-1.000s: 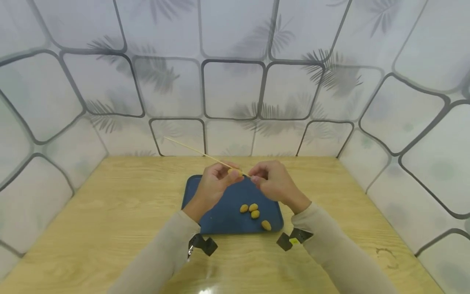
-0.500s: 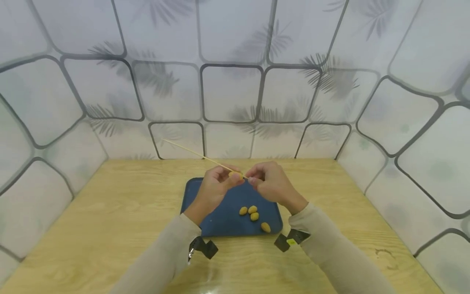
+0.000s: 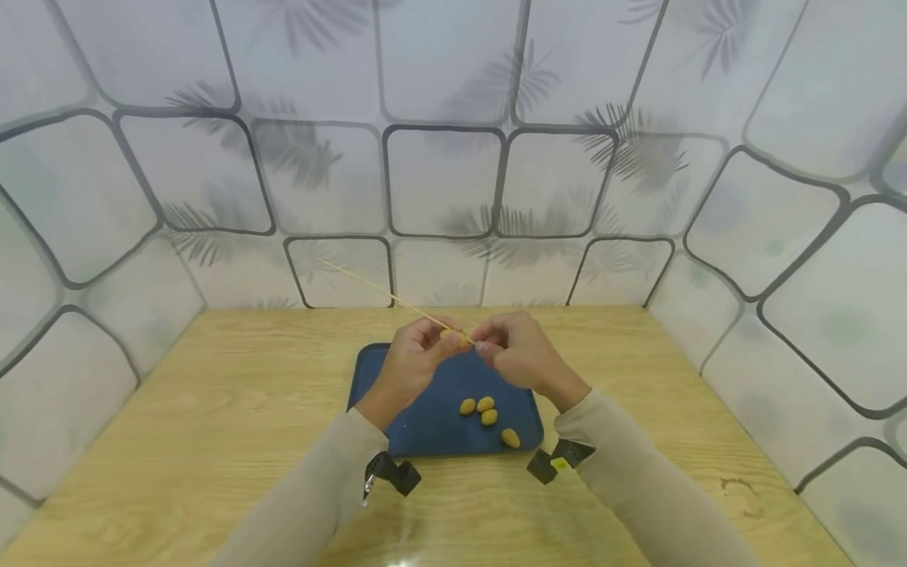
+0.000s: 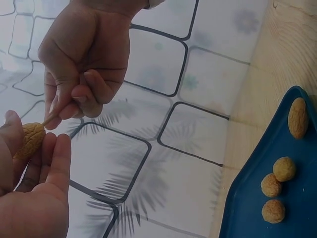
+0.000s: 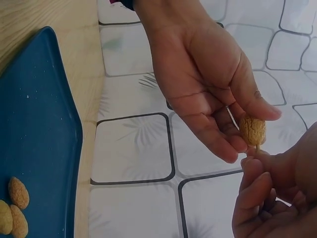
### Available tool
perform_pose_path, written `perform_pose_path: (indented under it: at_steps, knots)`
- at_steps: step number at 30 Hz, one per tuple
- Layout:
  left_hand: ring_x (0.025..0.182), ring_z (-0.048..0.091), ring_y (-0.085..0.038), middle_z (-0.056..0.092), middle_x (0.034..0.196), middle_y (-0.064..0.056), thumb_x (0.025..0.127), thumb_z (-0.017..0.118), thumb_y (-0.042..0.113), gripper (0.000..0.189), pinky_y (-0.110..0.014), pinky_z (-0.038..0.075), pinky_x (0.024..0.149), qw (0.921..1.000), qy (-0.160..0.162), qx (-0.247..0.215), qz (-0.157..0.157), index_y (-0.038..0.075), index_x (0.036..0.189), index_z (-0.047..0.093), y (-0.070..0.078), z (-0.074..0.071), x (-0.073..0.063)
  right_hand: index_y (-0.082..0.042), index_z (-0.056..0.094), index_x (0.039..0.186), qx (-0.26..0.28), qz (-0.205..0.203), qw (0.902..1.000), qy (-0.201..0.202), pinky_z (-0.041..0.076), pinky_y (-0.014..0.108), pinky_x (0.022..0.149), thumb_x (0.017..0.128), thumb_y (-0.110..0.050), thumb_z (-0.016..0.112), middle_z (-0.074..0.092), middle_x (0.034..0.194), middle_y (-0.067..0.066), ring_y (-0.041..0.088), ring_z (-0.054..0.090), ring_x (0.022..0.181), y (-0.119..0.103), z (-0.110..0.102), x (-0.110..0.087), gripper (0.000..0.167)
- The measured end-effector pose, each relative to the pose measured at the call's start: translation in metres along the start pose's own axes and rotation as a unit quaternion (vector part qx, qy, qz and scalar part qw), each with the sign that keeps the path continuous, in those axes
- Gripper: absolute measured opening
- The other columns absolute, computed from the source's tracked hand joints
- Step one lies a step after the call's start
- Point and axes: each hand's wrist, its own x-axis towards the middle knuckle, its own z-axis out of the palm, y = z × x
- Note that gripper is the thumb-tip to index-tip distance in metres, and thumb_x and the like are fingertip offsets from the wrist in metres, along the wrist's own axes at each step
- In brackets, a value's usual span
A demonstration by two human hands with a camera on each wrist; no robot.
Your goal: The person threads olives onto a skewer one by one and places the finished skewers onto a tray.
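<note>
A thin wooden skewer (image 3: 361,281) slants up to the left, passing along a wrinkled golden-brown oval ball (image 4: 32,140). My left hand (image 3: 414,358) pinches this ball between thumb and fingers, above the back of the tray. Close beside it, my right hand (image 3: 527,354) pinches the short end of the skewer that sticks out of the ball. In the right wrist view, that stub shows between the ball (image 5: 252,131) and the right fingertips. Several similar balls (image 3: 489,418) lie on the blue tray (image 3: 425,435).
The tray stands on a light wood-grain table (image 3: 248,394), below both hands. Patterned wall covering (image 3: 446,181) rises behind the table and at both sides. A dark ring-shaped mark (image 3: 740,492) shows on the table at the right.
My right hand has moved slightly closer to the left one, so less of the skewer shows between them. The skewer's far end has risen a little. The balls on the tray stay put.
</note>
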Motion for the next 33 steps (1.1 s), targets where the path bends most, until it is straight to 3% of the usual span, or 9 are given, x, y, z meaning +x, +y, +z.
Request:
perform_pose_path:
  at_steps: [6,12,17,22,29,33]
  knots:
    - [0.092,0.066,-0.017,0.062,0.1,-0.007,0.085,0.065,0.041,0.064,-0.039,0.053,0.092,0.9998,-0.006,0.002,-0.019,-0.016,0.112,0.054,0.002,-0.001,0.003,0.005,0.069,0.098,0.018,0.008,0.9998,0.0,0.049,0.029,0.053,0.09,0.005,0.058,0.065,0.073,0.007,0.025,0.06,0.066,0.002,-0.005,0.001,0.014]
    - [0.105,0.062,-0.029,0.052,0.122,-0.022,0.099,0.053,0.029,0.051,-0.04,0.051,0.095,0.999,-0.035,-0.005,-0.026,-0.017,0.122,0.05,0.005,-0.002,0.004,0.006,0.067,0.102,0.023,0.028,0.9993,0.002,0.05,0.029,0.054,0.091,0.004,0.058,0.064,0.073,0.008,0.018,0.058,0.063,0.003,-0.011,-0.002,0.015]
    - [0.107,0.059,-0.039,0.055,0.117,-0.025,0.1,0.052,0.03,0.051,-0.041,0.051,0.095,0.9982,-0.051,0.004,-0.03,-0.016,0.122,0.049,0.006,-0.001,0.004,0.007,0.066,0.105,0.029,0.033,0.999,0.004,0.053,0.03,0.058,0.093,0.003,0.057,0.062,0.072,0.009,0.018,0.057,0.064,0.008,-0.017,-0.006,0.015]
    - [0.11,0.055,-0.046,0.054,0.116,-0.03,0.104,0.047,0.016,0.039,-0.04,0.051,0.095,0.9976,-0.049,0.014,-0.047,-0.015,0.127,0.047,0.004,-0.002,0.005,0.009,0.064,0.105,0.039,0.024,0.9989,0.011,0.052,0.029,0.057,0.093,0.004,0.057,0.061,0.072,0.007,0.021,0.058,0.065,0.02,-0.025,-0.009,0.015]
    - [0.11,0.058,-0.04,0.057,0.119,-0.027,0.105,0.046,0.017,0.038,-0.041,0.053,0.093,0.9963,-0.041,0.03,-0.069,-0.011,0.13,0.048,-0.006,-0.006,0.006,0.01,0.063,0.103,0.023,0.039,0.9987,0.024,0.048,0.027,0.052,0.092,0.004,0.056,0.06,0.075,0.008,0.021,0.056,0.066,0.037,-0.04,-0.018,0.014]
    - [0.106,0.061,-0.031,0.058,0.118,-0.023,0.105,0.046,0.019,0.038,-0.04,0.054,0.091,0.9936,-0.034,0.026,-0.105,-0.008,0.131,0.049,-0.015,-0.009,0.004,0.009,0.062,0.104,0.02,0.055,0.998,0.024,0.05,0.028,0.055,0.095,0.002,0.055,0.061,0.08,0.008,0.02,0.057,0.069,0.046,-0.046,-0.026,0.014]
